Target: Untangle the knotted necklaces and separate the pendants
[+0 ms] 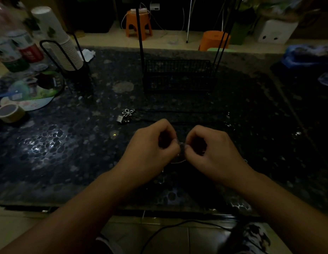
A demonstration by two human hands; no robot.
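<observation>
We're mid-untangle: left hand and right hand both pinch the small dark knot; silver flower pendant and square pendant already lie aside.

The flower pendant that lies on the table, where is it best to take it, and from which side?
Probably pinch the flower pendant by its open outer petals, coming from above and from the left. It lies flat on the table; its cords run off to the right, and a square pendant sits close on its near side.

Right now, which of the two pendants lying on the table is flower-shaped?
The flower pendant, farther from the hands; the square pendant just nearer and left of it is a plain block.
</observation>
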